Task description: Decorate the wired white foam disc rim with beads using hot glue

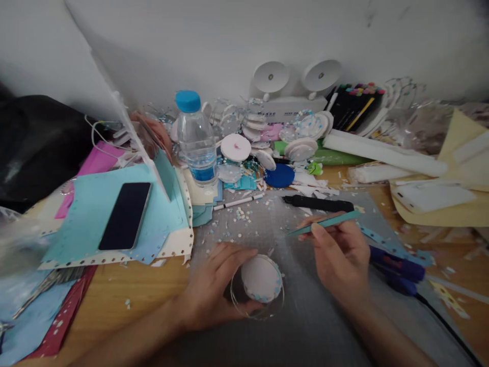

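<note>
My left hand (219,285) is closed round the edge of a white paper disc (262,278), with its fingers at the top and thumb at the bottom. Tiny blue and white pieces line the disc's rim, and a thin wire loop (283,300) surrounds it. Teal tweezers (336,219) are pinched in my right hand (340,250), their tip pointing left, apart from the disc. Small pale paper bits (242,215) lie scattered on the grey mat (298,326) beyond the disc.
Behind stand a water bottle (197,142) and several decorated discs (236,148). A phone (125,216) rests on coloured paper at left. A black pen (319,204) lies beyond my right hand; a purple glue gun (397,265) with a cord is at right.
</note>
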Tool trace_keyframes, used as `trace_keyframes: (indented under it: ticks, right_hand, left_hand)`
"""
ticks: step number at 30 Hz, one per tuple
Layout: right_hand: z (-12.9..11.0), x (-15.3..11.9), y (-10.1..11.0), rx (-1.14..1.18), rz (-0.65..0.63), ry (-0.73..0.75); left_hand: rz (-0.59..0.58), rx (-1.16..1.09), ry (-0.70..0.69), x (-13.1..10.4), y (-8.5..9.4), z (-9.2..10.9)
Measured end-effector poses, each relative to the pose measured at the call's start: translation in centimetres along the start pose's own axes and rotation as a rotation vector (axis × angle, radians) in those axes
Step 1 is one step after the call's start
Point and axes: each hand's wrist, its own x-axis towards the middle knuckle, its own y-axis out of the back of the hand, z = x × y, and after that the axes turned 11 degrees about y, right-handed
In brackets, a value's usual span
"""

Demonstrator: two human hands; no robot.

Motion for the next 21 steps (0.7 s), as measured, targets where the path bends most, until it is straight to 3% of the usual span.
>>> trace_keyframes:
  ticks: [12,21]
  right_hand:
    - [-2.1,-0.5,-1.4,-0.054,-0.189,0.119]
    - [-2.3,-0.8,-1.5,-0.053,-0.219,0.145]
  left_hand:
    - [0.049,-0.028,-0.046,-0.1,0.5,0.3]
    - [0.095,0.019,-0.083,0.1,0.9,0.4]
